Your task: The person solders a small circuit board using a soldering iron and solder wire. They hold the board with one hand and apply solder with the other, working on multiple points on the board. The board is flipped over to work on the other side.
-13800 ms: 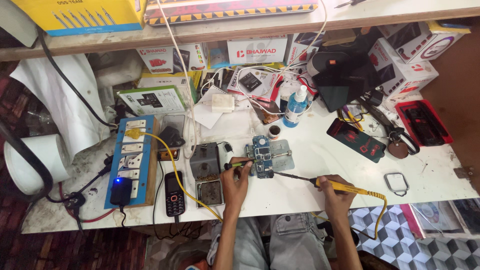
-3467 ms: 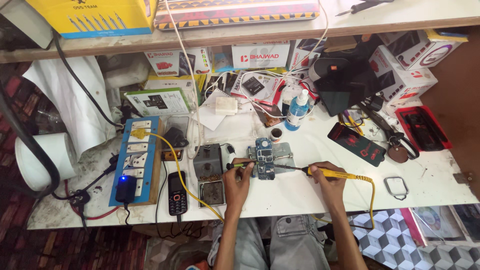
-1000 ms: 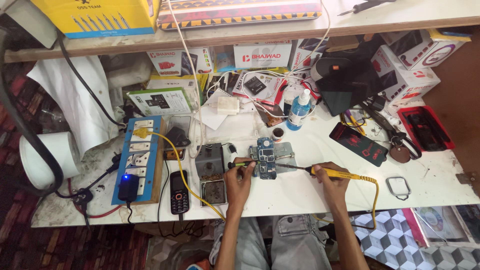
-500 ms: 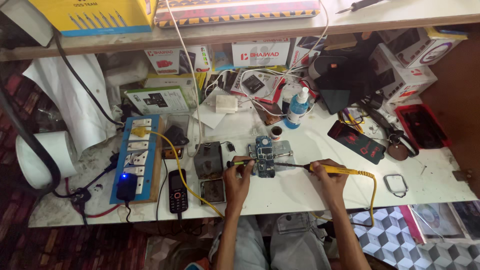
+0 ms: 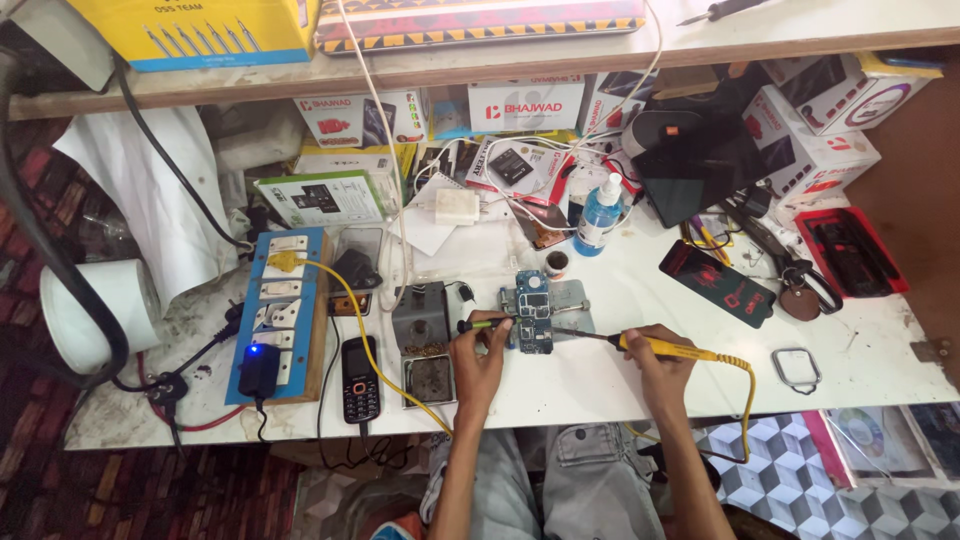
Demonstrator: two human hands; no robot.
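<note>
Left to right: one blue socket board [image 5: 278, 305], one black keypad phone [image 5: 360, 378], then one circuit board [image 5: 531, 310] clamped in a metal holder mid-bench. Left hand [image 5: 482, 358] pinches one green-handled tool [image 5: 482, 324] at the board; right hand [image 5: 655, 362] grips one yellow soldering iron [image 5: 672, 349], tip toward the board.

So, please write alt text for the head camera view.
Seen from above, a person's right hand holds a yellow soldering iron to a blue circuit board while the left hand holds a green-handled tool beside it, on a cluttered white workbench.
</note>
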